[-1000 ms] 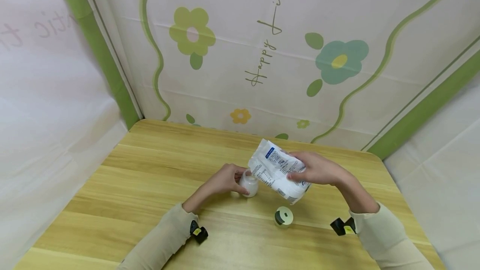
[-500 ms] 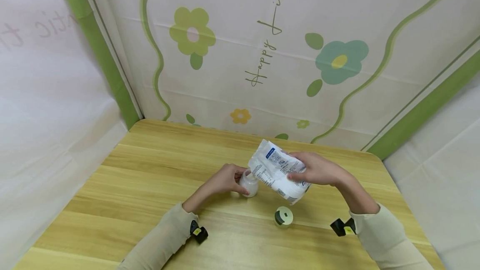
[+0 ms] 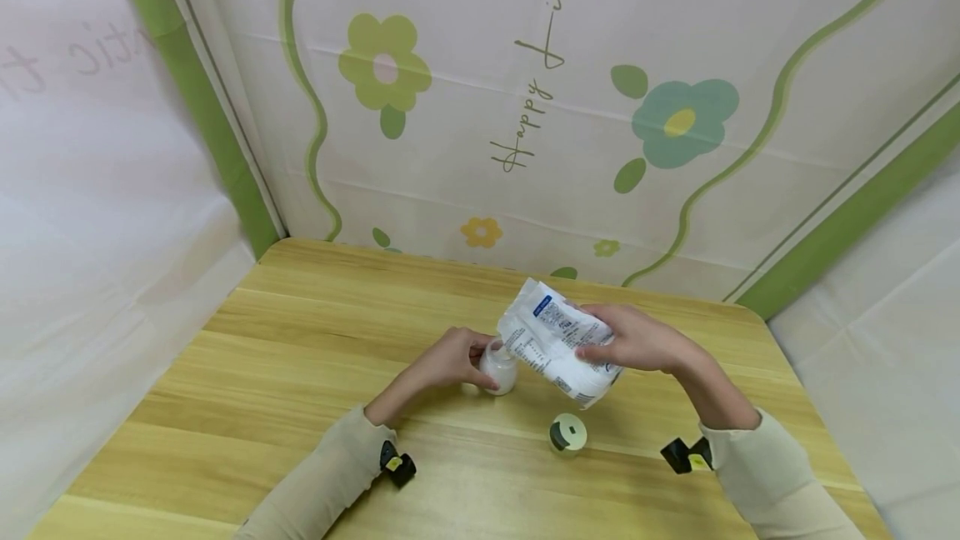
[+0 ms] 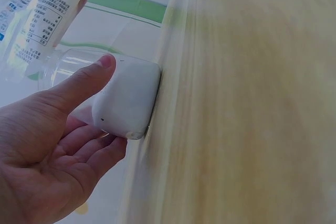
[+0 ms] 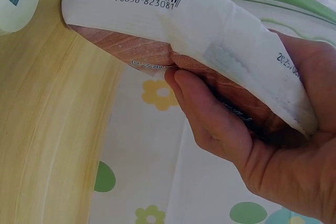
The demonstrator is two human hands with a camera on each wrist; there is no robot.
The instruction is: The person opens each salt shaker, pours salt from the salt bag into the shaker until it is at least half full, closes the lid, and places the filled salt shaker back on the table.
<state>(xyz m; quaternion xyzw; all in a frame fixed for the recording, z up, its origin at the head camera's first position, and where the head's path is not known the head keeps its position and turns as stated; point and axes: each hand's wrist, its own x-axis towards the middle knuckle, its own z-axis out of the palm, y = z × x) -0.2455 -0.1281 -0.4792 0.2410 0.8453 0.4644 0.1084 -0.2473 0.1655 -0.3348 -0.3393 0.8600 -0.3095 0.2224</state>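
A small clear glass jar [image 3: 499,372] stands upright on the wooden table, with white contents showing through its wall [image 4: 131,95]. My left hand [image 3: 450,358] grips it from the left, thumb on one side and fingers on the other. Above and to the right, my right hand [image 3: 637,340] holds a white printed bag [image 3: 551,338], tilted so its narrow end meets the jar's mouth. In the right wrist view, a barcode and a brownish-pink patch show on the bag [image 5: 210,30], with fingers bent beneath it. Whether anything is flowing out cannot be seen.
A round pale-green piece with a dark patch [image 3: 567,433], perhaps the jar's lid, lies right of the jar, towards me. The wooden table [image 3: 247,390] ends at a white printed curtain [image 3: 465,107] behind; white sheets hang at both sides.
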